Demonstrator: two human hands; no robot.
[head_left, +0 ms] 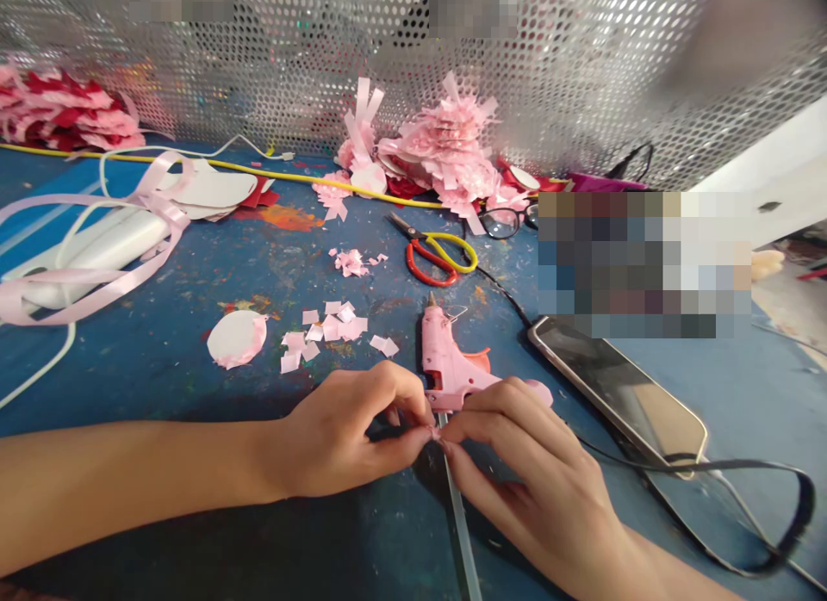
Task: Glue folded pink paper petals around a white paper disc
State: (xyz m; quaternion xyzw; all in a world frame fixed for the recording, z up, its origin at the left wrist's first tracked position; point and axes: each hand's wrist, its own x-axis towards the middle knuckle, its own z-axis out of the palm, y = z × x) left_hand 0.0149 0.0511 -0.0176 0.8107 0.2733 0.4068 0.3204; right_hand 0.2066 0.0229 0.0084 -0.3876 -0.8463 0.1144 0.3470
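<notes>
Fingertips of my left hand [362,424] and my right hand [530,463] meet in a pinch on a tiny pink ribbon piece [435,432], mostly covered by the fingers. Just beyond them a pink glue gun [445,351] lies on its side, with a long clear glue stick [460,523] running back from it under my hands. Small cut pink ribbon squares [332,327] are scattered left of the glue gun. Beside these lies a round white disc [236,338] with pink along its edge. A small heap of folded pink pieces [351,262] sits farther back.
Scissors [430,248] with red and yellow handles lie behind the glue gun. A phone [620,386] and black strap [801,506] are at right. Ribbon loops [161,231] lie at left. Pink ruffled pieces [445,149] stand against a perforated metal panel [290,76]. A yellow cable [258,169] crosses the table.
</notes>
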